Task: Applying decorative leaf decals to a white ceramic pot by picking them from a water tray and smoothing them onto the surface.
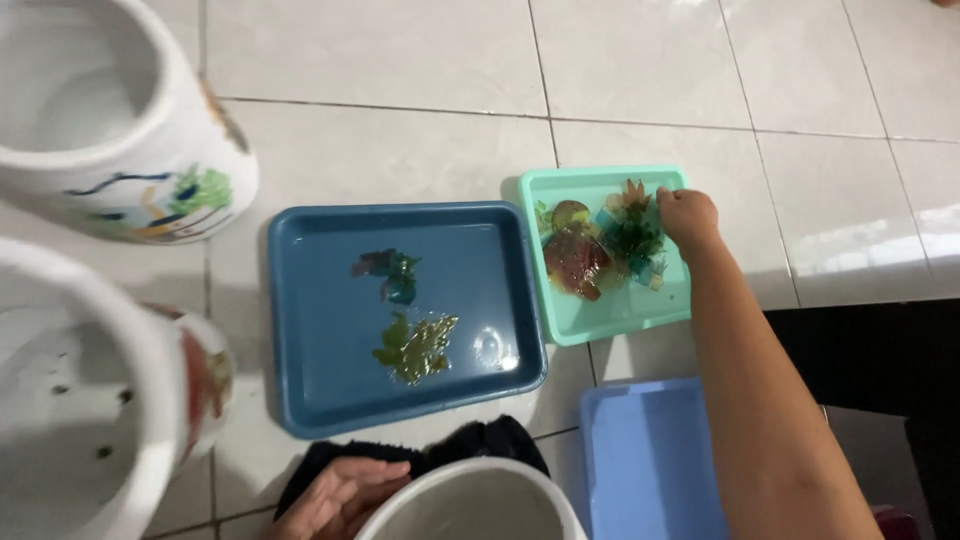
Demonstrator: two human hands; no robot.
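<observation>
My right hand [687,218] reaches into the small mint-green tray [611,318] and closes its fingers on a green plastic aquarium plant [632,234]. A reddish-brown rock-like ornament [574,262] lies beside it in the same tray. My left hand [338,499] rests at the bottom edge on a black cloth [480,440], next to the rim of a white pot [478,500]; its fingers are loosely curled and I cannot tell if it holds anything. The large dark-blue tray [310,330] holds a teal plant piece [390,274] and a yellow-green plant piece [415,346] in shallow water.
Two large white painted ceramic pots stand at left: one [120,130] at the top, one [90,400] lower. A light-blue tray [645,460] lies at the bottom right. The floor is pale glossy tile [400,60]. A dark area [880,360] sits at the right.
</observation>
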